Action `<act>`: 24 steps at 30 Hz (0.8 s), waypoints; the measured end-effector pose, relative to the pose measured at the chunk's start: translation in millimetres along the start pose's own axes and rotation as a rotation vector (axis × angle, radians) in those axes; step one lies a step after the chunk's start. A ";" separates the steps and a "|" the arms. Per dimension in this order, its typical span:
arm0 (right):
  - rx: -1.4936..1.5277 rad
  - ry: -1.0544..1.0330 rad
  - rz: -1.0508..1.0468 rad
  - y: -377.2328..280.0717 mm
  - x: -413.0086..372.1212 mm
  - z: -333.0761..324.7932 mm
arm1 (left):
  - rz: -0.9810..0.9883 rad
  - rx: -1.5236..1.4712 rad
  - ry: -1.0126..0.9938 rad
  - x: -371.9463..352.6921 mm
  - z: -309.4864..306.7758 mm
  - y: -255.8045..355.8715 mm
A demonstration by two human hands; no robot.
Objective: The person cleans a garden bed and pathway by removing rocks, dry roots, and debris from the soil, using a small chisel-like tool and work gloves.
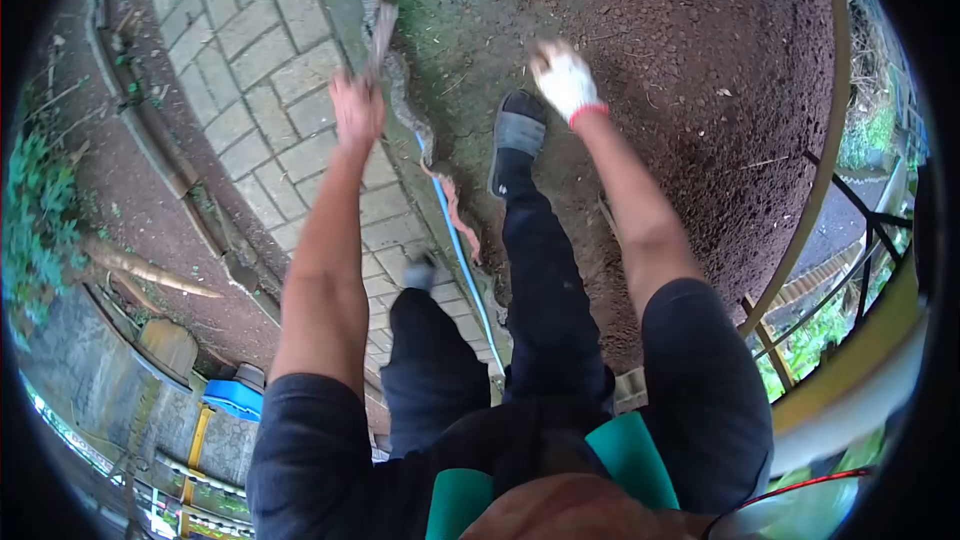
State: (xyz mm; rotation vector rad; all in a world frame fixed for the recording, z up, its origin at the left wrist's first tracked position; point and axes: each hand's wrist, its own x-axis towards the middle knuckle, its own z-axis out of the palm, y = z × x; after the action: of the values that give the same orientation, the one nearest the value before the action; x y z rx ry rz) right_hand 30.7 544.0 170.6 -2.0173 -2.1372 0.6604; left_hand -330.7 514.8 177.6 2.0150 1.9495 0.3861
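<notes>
My left hand (357, 112), bare and smeared by motion, is closed around a greyish hand tool with a flat blade (382, 32); the blur hides its exact kind. The tool is over the rough mortar edging (398, 90) between the paving and the soil. My right hand (564, 80) wears a white work glove with a red cuff and is above the ground near my shoe; its blurred fingers do not show whether they are closed. Below my left hand, a blue pipe or hose (455, 230) runs along the edging, beside a reddish strip (453, 205).
Grey paving blocks (270, 70) form a path at left. Loose reddish-brown soil (700, 90) lies at right, inside a curved rail (815, 210). My grey-and-black shoe (520, 130) stands on greenish dirt. A blue object (232, 398) and leafy plants (40, 210) are at far left.
</notes>
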 end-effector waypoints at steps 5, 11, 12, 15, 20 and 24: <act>-0.128 0.174 -0.284 34.4 161.6 36.2 | 0.104 0.202 0.286 214.1 72.9 -44.5; -0.021 0.256 -0.142 60.1 182.8 111.7 | -0.246 0.192 -0.134 321.4 97.6 -110.5; -0.024 0.258 -0.159 62.7 177.4 111.6 | -0.218 0.249 -0.222 329.8 100.2 -121.9; -0.176 -0.094 -0.131 50.5 179.4 73.7 | -0.216 0.306 -0.244 323.5 99.8 -122.7; -0.248 0.022 -0.363 74.7 173.1 89.6 | 0.007 0.285 -0.326 309.7 79.5 -106.9; -0.552 -0.460 -0.540 84.2 181.3 42.7 | -0.043 0.033 -0.255 297.6 70.2 -98.7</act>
State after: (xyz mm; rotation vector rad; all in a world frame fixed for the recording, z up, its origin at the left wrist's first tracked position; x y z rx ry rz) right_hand 73.8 712.1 62.6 -1.4190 -3.2524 0.5144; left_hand -381.8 812.3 67.3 1.9316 1.8482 0.0818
